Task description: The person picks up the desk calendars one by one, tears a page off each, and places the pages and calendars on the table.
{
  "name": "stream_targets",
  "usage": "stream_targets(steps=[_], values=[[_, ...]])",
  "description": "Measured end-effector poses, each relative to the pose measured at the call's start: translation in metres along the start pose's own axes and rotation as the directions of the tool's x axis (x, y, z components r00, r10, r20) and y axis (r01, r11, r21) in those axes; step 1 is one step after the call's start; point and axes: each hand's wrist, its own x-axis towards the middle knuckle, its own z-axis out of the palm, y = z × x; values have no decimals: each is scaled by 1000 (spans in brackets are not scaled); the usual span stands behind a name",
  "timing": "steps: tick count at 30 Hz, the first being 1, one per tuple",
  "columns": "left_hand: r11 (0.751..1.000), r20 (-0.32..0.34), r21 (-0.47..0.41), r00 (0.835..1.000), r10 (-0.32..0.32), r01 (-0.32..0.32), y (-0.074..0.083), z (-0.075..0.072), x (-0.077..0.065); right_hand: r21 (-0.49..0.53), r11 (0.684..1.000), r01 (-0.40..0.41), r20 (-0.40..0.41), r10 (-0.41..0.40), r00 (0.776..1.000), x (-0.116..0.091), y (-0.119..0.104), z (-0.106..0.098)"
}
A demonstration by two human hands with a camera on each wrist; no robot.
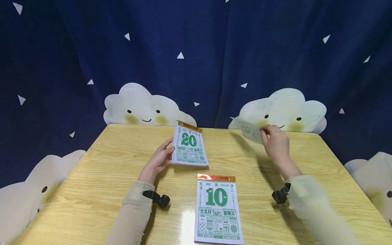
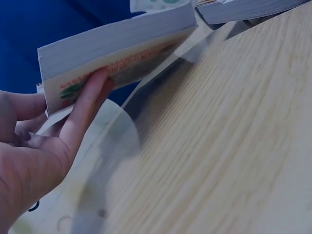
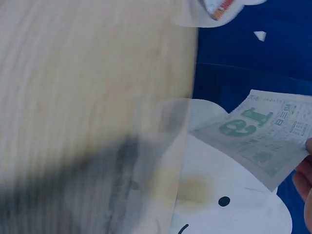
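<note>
My left hand [image 1: 160, 157] grips the left edge of a tear-off calendar [image 1: 189, 144] that shows a large green 20 under a red and gold header. In the left wrist view the thick page block of this calendar [image 2: 117, 46] is raised and tilted, with fingers under its printed back. Over the far right of the table, my right hand [image 1: 276, 144] pinches one thin loose calendar sheet [image 1: 250, 132] by its edge. Green digits show on that sheet [image 3: 258, 134] in the right wrist view. A second tear-off calendar [image 1: 218, 211], showing 10, lies flat between my forearms.
Everything is over a light wooden table [image 1: 104, 190]. A dark blue curtain [image 1: 202, 41] with white triangles and smiling clouds hangs behind its far edge. Each wrist wears a black strap with a small camera [image 1: 279, 196].
</note>
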Motion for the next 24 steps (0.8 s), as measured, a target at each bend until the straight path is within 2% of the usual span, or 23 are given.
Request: stream_targets(steps=[3, 7, 10, 15, 19, 21, 24], values=[[1000, -20, 21, 1000, -21, 21, -1, 1, 1, -65, 986, 153, 3, -153, 988, -5, -4, 7], [997, -44, 74, 999, -32, 35, 0, 3, 3, -96, 941, 323, -7, -326, 946, -11, -7, 15], [988, -72, 154, 997, -17, 28, 3, 5, 5, -97, 912, 400, -6, -402, 916, -14, -8, 20], [949, -156, 311, 988, -6, 55, 7, 8, 6, -88, 874, 478, 88, -472, 877, -23, -13, 26], [908, -218, 409, 976, 6, 86, 8, 11, 6, -85, 864, 496, 184, -475, 860, -31, -18, 30], [897, -247, 431, 969, 14, 96, 8, 11, 7, -84, 867, 491, 218, -465, 858, -34, -20, 32], [896, -290, 431, 957, 27, 105, 8, 12, 8, -77, 870, 487, 262, -454, 852, -37, -23, 34]])
